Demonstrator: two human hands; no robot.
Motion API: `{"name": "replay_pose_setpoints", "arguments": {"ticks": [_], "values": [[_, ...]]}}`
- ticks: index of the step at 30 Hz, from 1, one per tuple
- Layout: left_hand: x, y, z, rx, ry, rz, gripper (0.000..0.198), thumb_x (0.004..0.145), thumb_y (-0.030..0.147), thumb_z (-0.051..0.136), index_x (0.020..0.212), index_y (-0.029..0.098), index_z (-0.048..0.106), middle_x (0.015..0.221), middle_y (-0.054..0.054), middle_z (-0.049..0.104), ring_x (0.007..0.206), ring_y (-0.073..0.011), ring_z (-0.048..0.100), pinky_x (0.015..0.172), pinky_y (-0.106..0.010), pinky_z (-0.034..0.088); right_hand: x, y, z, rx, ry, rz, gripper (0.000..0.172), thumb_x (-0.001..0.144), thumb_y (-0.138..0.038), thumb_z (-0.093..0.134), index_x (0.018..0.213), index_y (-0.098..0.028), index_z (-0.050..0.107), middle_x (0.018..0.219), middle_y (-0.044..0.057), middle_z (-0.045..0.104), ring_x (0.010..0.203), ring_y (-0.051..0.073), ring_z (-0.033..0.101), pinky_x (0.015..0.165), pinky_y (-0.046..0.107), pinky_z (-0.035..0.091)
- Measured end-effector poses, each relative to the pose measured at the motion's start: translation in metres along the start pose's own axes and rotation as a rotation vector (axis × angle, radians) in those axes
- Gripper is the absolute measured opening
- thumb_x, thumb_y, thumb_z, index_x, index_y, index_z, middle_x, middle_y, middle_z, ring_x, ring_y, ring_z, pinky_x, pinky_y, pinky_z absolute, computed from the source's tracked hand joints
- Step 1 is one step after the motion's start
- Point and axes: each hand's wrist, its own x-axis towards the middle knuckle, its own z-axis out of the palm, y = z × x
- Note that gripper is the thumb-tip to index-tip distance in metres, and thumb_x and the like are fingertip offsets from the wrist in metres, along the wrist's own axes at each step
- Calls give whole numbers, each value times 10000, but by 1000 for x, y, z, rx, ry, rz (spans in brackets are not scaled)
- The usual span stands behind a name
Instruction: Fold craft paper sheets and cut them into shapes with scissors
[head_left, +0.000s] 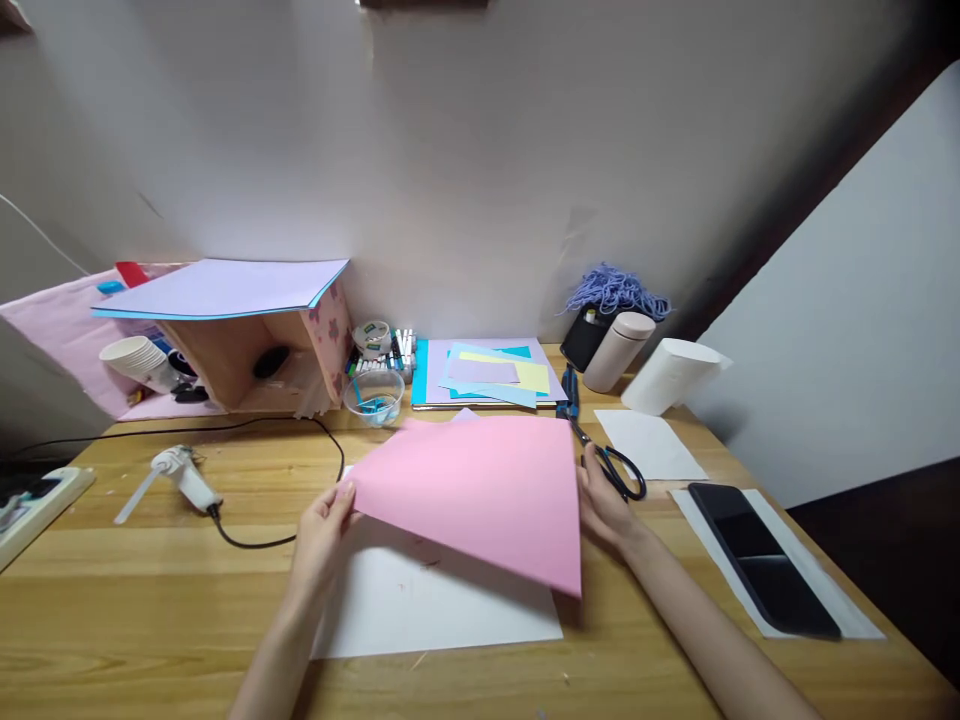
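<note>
Wooden surface [187, 620] against pale wall [465, 180]. Pink sheet [480, 490] up, tilted above white sheet [442, 615], middle of surface! Left hand [322, 525]: fingers clamped on its left corner. Right hand [606, 505] at right edge, fingertips tucked behind; can't tell whether they're clamped. Two-sided hold probably stops paper sagging; white sheet perhaps shields surface. Black-handled scissors [628, 482] just beside right hand, within easy reach. Behind, coloured paper stack [529, 350], likely parked for elbow room. White corded tool [189, 480] sits left; phone [765, 560] lies far right.

No lettering or number can be read. The round whitish roll of tape [373, 340] bears greenish print, too small to decipher.
</note>
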Motion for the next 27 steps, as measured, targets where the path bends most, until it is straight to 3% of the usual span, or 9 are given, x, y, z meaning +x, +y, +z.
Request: {"name": "replay_pose_setpoints", "arguments": {"ticks": [3, 6, 9, 11, 16, 21, 27], "values": [[-12, -20, 0, 86, -102, -142, 422, 483, 434, 777, 742, 123, 659, 733, -28, 665, 658, -125, 617, 627, -204, 511, 11, 1, -3, 186, 4, 132, 542, 778, -665, 361, 834, -181, 600, 656, 58, 636, 552, 154, 599, 511, 247, 467], [-18, -25, 1, 155, -179, -229, 399, 498, 431, 777, 713, 115, 662, 698, -34, 662, 607, -117, 617, 601, -197, 507, 18, 9, -7, 111, 157, 137, 382, 638, -540, 650, 691, -172, 561, 566, 3, 592, 485, 121, 538, 448, 212, 411], [-20, -24, 0, 200, -157, -233, 395, 501, 442, 774, 684, 113, 654, 656, -35, 657, 581, -119, 621, 561, -187, 494, 19, 15, -11, 1, 259, 158, 349, 547, -427, 750, 574, -166, 521, 451, -41, 507, 401, 85, 449, 379, 194, 331], [-21, -22, -1, 220, -158, -227, 390, 495, 448, 776, 644, 115, 638, 614, -30, 644, 562, -122, 618, 534, -184, 482, 17, 15, -14, 23, 236, 212, 338, 550, -397, 755, 535, -165, 511, 441, -42, 500, 385, 76, 438, 367, 190, 328], [-24, -18, -3, 212, -184, -225, 383, 487, 452, 778, 586, 122, 611, 557, -17, 618, 516, -115, 594, 533, -195, 464, 15, 10, -25, 228, 51, 355, 247, 603, -344, 748, 589, -157, 588, 589, 15, 631, 503, 98, 580, 479, 184, 470], [-24, -21, -3, 242, -207, -176, 389, 483, 456, 775, 540, 124, 580, 524, -20, 605, 474, -101, 544, 502, -201, 429, 16, 7, -35, 248, 45, 403, 186, 607, -276, 760, 624, -149, 627, 657, 38, 669, 575, 109, 630, 570, 175, 521], [-20, -29, -5, 330, -214, -135, 422, 490, 484, 754, 466, 137, 514, 445, -27, 588, 407, -82, 468, 445, -194, 352, 15, 4, -41, 97, 57, 363, 199, 614, -296, 746, 709, -139, 668, 697, 53, 693, 617, 145, 654, 609, 204, 541]]}}
